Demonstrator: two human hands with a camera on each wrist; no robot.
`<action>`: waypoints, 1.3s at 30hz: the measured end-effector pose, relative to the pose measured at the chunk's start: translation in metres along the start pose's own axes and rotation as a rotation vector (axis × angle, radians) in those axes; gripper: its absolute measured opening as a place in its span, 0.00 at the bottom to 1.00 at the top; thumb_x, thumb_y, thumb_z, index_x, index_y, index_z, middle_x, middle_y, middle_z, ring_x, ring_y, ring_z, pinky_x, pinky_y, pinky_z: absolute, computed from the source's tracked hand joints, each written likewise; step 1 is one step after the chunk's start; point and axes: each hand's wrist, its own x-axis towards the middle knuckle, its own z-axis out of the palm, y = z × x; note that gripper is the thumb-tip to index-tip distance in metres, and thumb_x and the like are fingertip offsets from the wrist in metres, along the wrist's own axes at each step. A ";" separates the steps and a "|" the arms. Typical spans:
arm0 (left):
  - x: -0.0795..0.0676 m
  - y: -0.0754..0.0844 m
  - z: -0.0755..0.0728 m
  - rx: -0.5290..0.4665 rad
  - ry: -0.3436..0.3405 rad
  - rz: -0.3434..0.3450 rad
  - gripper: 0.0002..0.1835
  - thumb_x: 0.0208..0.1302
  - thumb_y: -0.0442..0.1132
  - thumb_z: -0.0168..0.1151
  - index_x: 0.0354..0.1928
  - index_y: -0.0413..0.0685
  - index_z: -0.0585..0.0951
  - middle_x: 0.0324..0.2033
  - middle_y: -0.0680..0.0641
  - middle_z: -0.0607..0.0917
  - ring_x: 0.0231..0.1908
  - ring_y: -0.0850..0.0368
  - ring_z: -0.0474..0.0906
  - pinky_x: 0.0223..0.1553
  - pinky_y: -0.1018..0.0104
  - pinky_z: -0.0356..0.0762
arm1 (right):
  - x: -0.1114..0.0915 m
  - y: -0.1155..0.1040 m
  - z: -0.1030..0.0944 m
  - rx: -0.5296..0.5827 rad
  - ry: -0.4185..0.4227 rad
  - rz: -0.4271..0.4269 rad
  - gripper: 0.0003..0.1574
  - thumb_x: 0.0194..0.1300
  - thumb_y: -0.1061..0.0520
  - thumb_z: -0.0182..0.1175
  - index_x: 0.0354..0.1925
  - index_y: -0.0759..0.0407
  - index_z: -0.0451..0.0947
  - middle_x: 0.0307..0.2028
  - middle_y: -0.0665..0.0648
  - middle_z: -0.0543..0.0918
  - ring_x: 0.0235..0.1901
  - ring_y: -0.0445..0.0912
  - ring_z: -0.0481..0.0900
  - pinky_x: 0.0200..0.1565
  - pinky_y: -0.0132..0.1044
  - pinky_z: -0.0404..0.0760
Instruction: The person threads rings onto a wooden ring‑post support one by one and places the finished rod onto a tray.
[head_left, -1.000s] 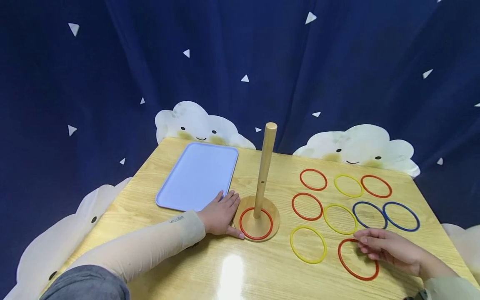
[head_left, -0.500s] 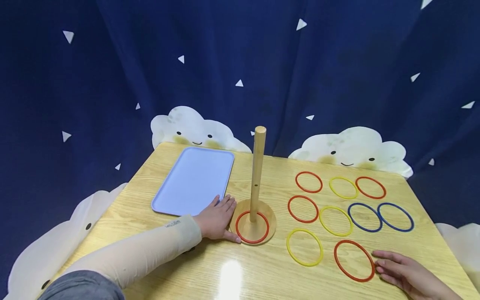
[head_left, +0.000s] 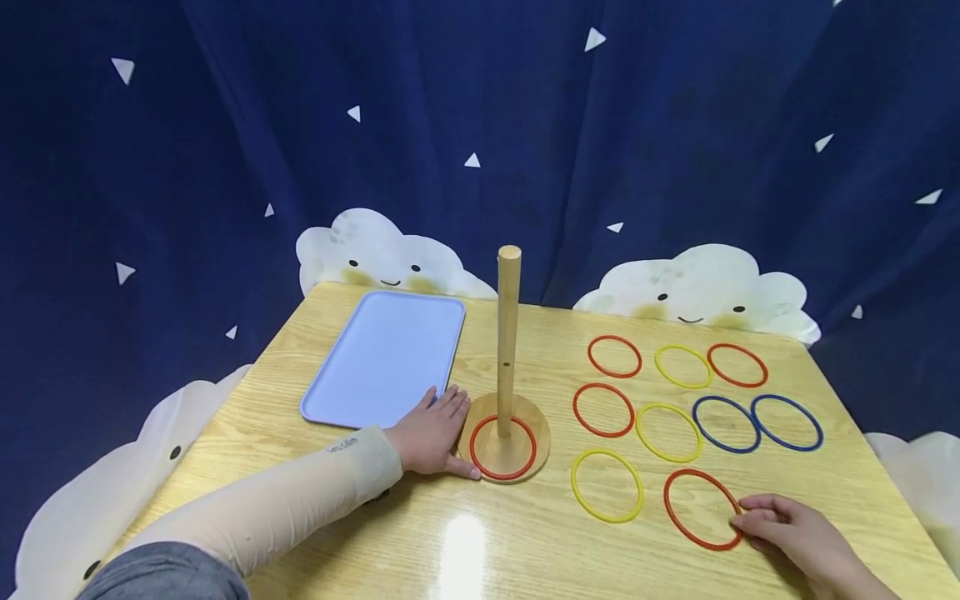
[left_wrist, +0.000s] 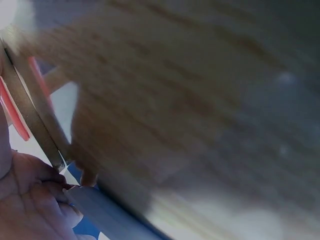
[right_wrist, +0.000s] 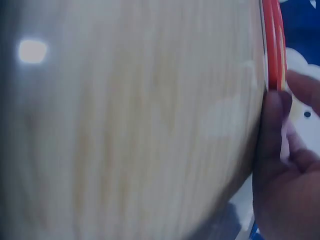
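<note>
A round wooden base (head_left: 542, 440) with an upright wooden post (head_left: 507, 333) stands mid-table, a red ring (head_left: 506, 477) lying around the post's foot. Beside its left edge my left hand (head_left: 429, 435) rests flat, fingers straight, thumb touching or close to the base; in the left wrist view that hand (left_wrist: 32, 200) shows only in the lower left corner. My right hand (head_left: 798, 533) pinches the right edge of the nearest red ring (head_left: 667, 498) between thumb and fingers. In the right wrist view, thumb and fingers meet at the red ring (right_wrist: 272, 45).
A light blue tray (head_left: 382, 358) lies left of the post. Several more rings lie flat at the right: red ones (head_left: 575, 408), yellow ones (head_left: 573, 492) and two blue ones (head_left: 821, 442). A dark blue curtain (head_left: 420, 100) hangs behind the table (head_left: 337, 533).
My right hand has drawn back from above the nearest red ring to its right side and now pinches its edge. The left hand stays beside the base. The head view has shifted slightly.
</note>
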 end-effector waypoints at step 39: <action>0.000 -0.001 -0.001 -0.005 -0.001 0.000 0.62 0.61 0.78 0.57 0.80 0.34 0.57 0.79 0.36 0.57 0.80 0.42 0.44 0.77 0.43 0.40 | 0.009 -0.161 -0.011 0.594 -0.259 -0.496 0.16 0.79 0.71 0.49 0.44 0.58 0.83 0.39 0.53 0.84 0.36 0.41 0.85 0.38 0.31 0.85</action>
